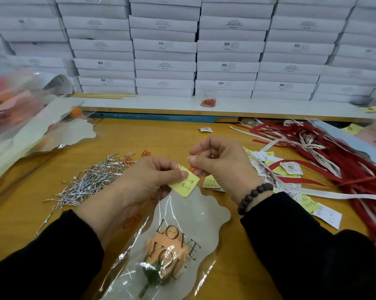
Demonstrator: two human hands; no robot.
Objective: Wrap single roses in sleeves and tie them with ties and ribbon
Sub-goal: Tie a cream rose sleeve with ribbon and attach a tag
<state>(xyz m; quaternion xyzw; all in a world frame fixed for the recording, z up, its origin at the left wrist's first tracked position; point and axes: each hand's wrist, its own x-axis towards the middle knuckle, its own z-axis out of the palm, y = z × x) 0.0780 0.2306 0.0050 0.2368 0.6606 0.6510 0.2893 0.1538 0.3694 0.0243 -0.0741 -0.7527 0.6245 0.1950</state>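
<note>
A peach rose lies in a clear sleeve printed "LOVE YOU", its bloom toward the table's middle and its stem toward me. My left hand pinches a small yellow handwritten tag at the sleeve's top edge. My right hand pinches a small orange clip right above the tag. A heap of silver twist ties lies to the left. Red and white ribbons spread over the right side.
More yellow and white tags lie beside my right wrist. Sleeved roses are piled at the far left. Red clips sit on the white ledge under a wall of stacked white boxes. Thin wooden sticks lie on that ledge.
</note>
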